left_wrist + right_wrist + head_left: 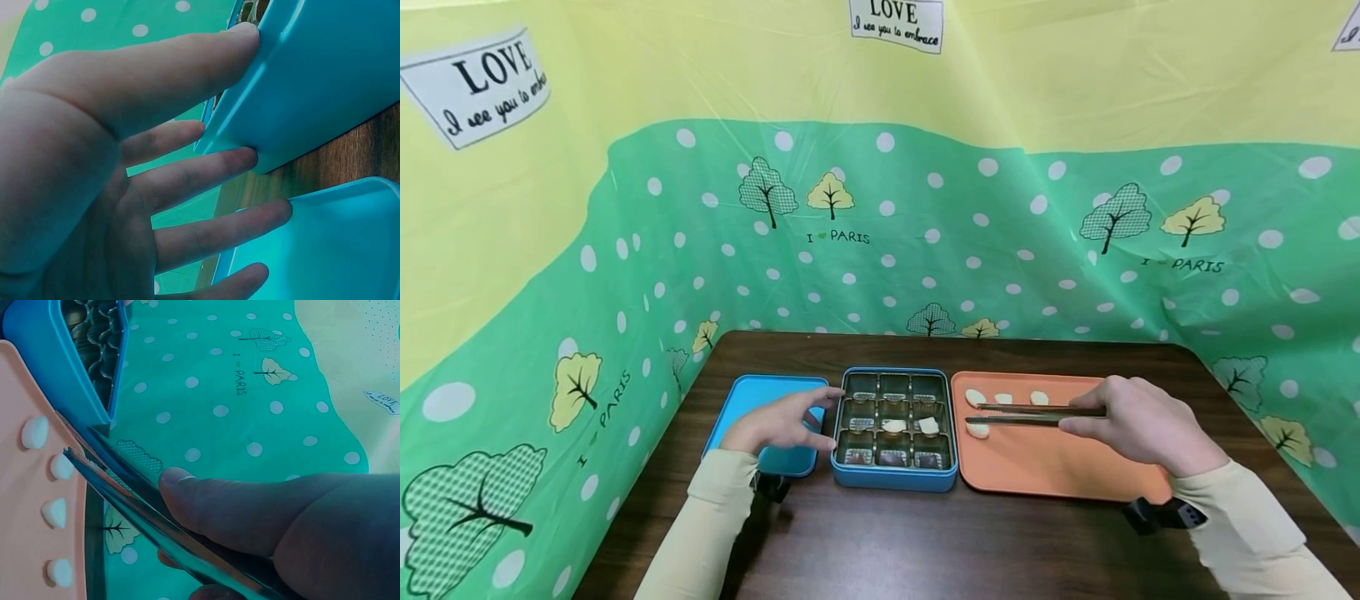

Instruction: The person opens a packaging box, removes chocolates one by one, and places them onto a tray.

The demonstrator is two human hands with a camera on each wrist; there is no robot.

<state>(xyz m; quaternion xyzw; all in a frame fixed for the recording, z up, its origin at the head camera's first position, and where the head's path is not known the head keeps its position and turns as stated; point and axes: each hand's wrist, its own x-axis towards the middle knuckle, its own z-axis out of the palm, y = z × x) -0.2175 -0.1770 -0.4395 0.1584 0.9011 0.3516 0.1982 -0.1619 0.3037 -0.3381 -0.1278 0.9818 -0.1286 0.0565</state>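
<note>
My right hand (1138, 421) grips metal tongs (1030, 420), held low over the orange tray (1052, 467). Their tips stand a little apart, with nothing between them, among several small white pieces (35, 432) along the tray's left part. Left of the tray is a blue box (895, 478) with a dark divided insert; two middle-row compartments each hold a white piece (928, 426). My left hand (778, 421) is spread at the box's left side, thumb (231, 47) at the rim and fingers extended, the lower ones over the blue lid (337, 244).
The blue lid lies left of the box, partly under my left hand. A brown wooden table (880, 542) carries everything. Behind it and at both sides hangs a green and yellow printed cloth (880, 250).
</note>
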